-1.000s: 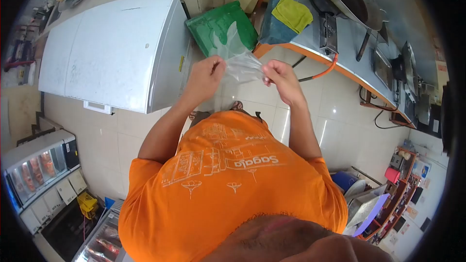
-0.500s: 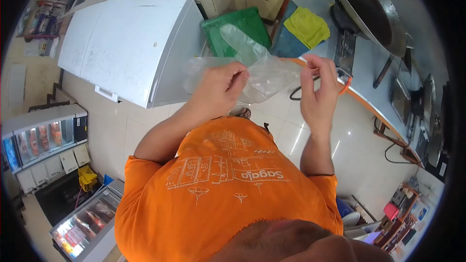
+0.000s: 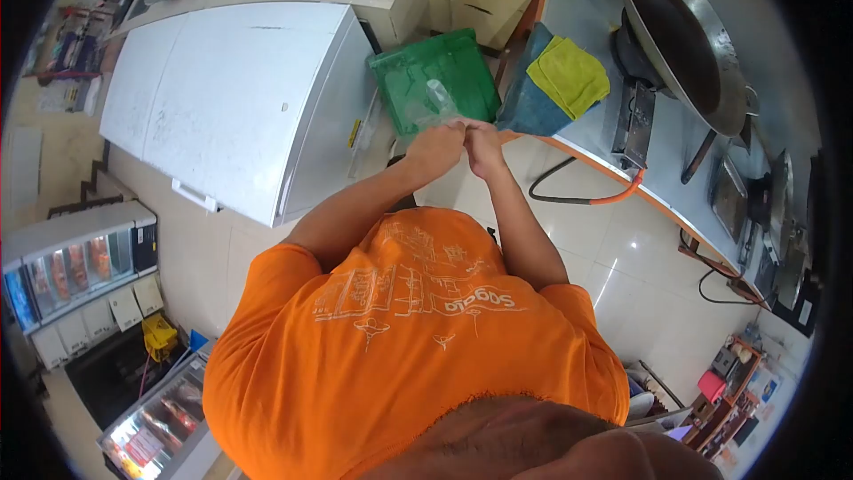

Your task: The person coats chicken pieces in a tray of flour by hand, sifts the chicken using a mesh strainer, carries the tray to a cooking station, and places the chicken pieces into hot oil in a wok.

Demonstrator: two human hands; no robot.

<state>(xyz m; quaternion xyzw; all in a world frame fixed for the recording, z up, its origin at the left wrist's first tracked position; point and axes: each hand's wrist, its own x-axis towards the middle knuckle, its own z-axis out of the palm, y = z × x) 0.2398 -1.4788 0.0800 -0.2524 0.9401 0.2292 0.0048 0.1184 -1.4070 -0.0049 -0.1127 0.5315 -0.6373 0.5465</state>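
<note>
A clear plastic bag (image 3: 437, 100) is gathered between my two hands, its loose part lying over the view of the green bin. My left hand (image 3: 434, 149) is closed on the bag, knuckles up. Right beside it, my right hand (image 3: 483, 148) is closed on the bag as well, and the two hands meet at the fingertips. Beyond them stands the green bin (image 3: 462, 62). Part of the bag is hidden behind my hands.
On the left is a white chest freezer (image 3: 222, 89). The steel counter (image 3: 577, 0) at right carries a yellow-green cloth (image 3: 569, 77) and a large wok (image 3: 689, 44) on a burner. An orange-ended hose (image 3: 613, 197) hangs from its edge. Glass-fronted display fridges (image 3: 84, 258) stand at lower left.
My hands were apart with the bag stretched and spread between them. They have come together farther forward, my right hand moving left, and the bag is bunched up.
</note>
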